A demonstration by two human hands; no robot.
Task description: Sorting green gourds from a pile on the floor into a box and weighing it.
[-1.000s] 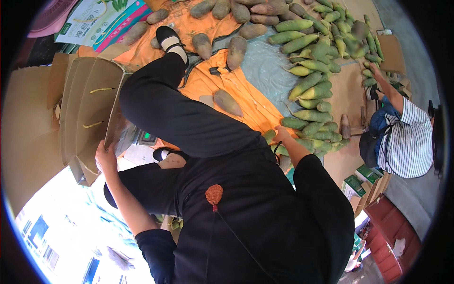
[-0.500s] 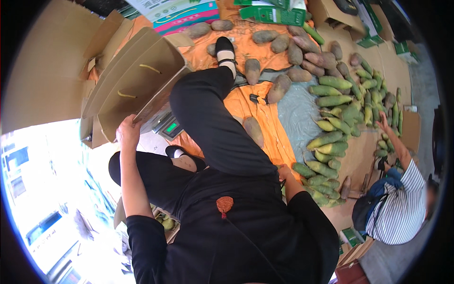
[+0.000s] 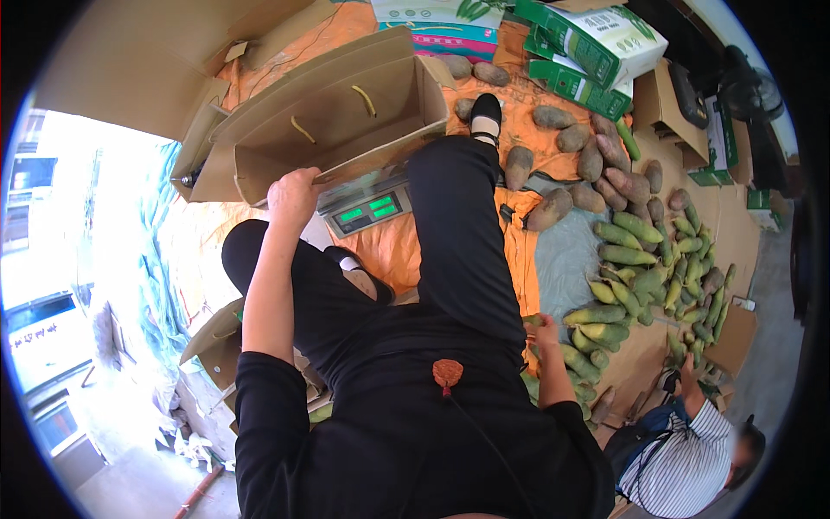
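My left hand (image 3: 292,197) grips the near edge of an open cardboard box (image 3: 259,169) with yellow cord handles. The box leans over a digital scale (image 3: 367,213) whose green displays are lit. Beside my right thigh, my right hand (image 3: 546,336) closes on a green radish (image 3: 533,320); only a small part of it shows, the rest being hidden by the hand and my leg. Just right of that hand lies a heap of green radishes (image 3: 596,313). Farther out, several brownish-purple radishes (image 3: 550,209) are scattered over the orange sheet (image 3: 510,199).
Green and white cartons (image 3: 596,43) lie at the far side, near a blue-and-pink box (image 3: 445,43). A person in a striped shirt (image 3: 683,458) reaches toward the pile at right. Another open carton (image 3: 216,342) stands by my left leg.
My view has turned, and more of the box's inside and the scale shows. My right hand has come out from my hip with a green radish. The co-worker's hand has moved nearer.
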